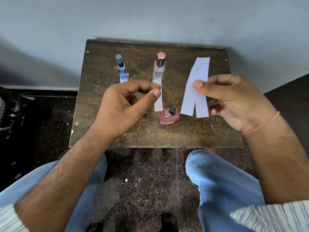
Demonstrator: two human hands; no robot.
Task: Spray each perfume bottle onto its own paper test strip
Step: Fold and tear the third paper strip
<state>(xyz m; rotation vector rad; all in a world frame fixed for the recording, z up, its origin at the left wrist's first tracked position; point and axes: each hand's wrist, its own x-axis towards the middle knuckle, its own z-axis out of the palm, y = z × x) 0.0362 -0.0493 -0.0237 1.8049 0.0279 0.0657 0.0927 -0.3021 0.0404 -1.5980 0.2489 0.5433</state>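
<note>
Three perfume bottles stand on a small dark wooden table (117, 136). A blue bottle (121, 68) with a dark sprayer is at the back left, with a paper strip (124, 79) under it. A clear bottle with a maroon cap (159, 69) stands in the middle. A squat pink bottle (168, 116) with a black top sits nearer me. My left hand (128, 104) pinches one white strip (158, 101) between thumb and forefinger in front of the clear bottle. My right hand (234, 101) holds a few overlapping white strips (195, 91) above the table's right side.
The table stands against a pale wall (150, 19). My knees in blue jeans (222, 181) are just under the table's near edge, over a dark speckled floor (142, 173). Dark clutter lies on the floor at the left.
</note>
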